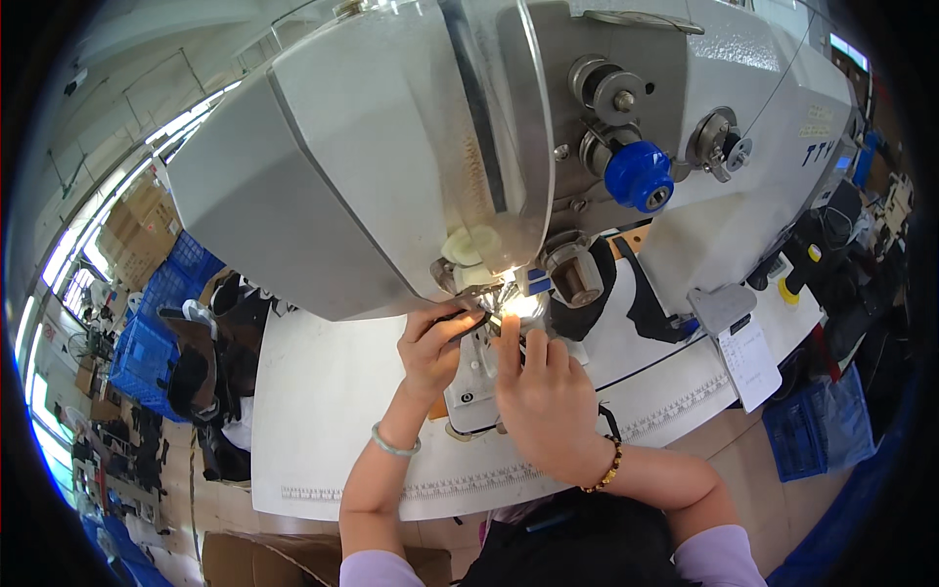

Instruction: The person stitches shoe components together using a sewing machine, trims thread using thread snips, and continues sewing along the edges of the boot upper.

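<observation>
Two bare forearms coming up from the lower edge, converging toward the middle. Left hand (430, 347) raised, palm down, wrist slightly bent, fingers curled forward with tips pinched together at the far end. Pale green bangle around the left wrist. Right hand (543, 396) just beside it, back turned up, fingers stretched forward and close together, index tip lit brightly. Beaded bracelet around the right wrist. Lilac sleeves on both upper arms.

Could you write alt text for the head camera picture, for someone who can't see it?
A person's left hand and right hand pinch small work under the lit needle area of a large grey sewing machine. It stands on a white table; blue crates sit at left.
</observation>
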`<act>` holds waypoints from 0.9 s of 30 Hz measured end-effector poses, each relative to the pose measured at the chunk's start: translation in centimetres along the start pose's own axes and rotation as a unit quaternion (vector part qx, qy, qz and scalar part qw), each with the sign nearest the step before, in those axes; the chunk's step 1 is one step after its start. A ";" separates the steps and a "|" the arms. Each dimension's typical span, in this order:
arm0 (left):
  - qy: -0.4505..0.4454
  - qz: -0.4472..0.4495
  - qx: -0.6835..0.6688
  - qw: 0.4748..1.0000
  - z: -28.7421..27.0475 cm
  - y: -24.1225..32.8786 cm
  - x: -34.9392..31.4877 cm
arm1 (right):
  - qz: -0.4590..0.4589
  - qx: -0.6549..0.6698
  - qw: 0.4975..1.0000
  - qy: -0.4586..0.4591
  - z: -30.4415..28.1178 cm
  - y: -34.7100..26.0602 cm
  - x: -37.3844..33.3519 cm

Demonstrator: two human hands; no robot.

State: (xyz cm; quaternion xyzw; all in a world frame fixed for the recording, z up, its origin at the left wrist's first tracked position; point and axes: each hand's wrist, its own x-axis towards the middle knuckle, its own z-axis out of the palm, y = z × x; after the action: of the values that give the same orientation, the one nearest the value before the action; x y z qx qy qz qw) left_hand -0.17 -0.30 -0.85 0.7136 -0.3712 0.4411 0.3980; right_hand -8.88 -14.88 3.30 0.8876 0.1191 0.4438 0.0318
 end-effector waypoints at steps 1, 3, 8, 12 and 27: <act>0.003 0.007 0.018 1.000 -0.1 -0.1 -0.2 | 0.002 0.001 1.000 0.000 0.0 0.0 0.1; 0.030 -0.052 -0.029 0.998 0.1 -0.7 -1.2 | 0.005 0.002 1.000 0.001 0.1 0.1 0.1; 0.007 -0.178 0.049 0.983 0.1 -2.4 -0.8 | 0.007 0.000 1.000 -0.004 0.3 0.2 0.0; -0.096 -0.084 0.098 0.987 -0.7 -3.7 -1.7 | 0.023 0.018 1.000 0.012 0.3 0.4 0.0; -0.164 0.153 0.225 0.948 -2.8 5.1 2.7 | -0.078 0.208 0.975 0.002 0.9 6.1 -0.1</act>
State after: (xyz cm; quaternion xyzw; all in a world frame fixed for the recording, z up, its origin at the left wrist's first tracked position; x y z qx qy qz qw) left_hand -4.63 -0.35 3.72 0.7819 -0.4271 0.4453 0.0887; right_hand -7.10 -20.80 3.68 0.8618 0.2776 0.4075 -0.1190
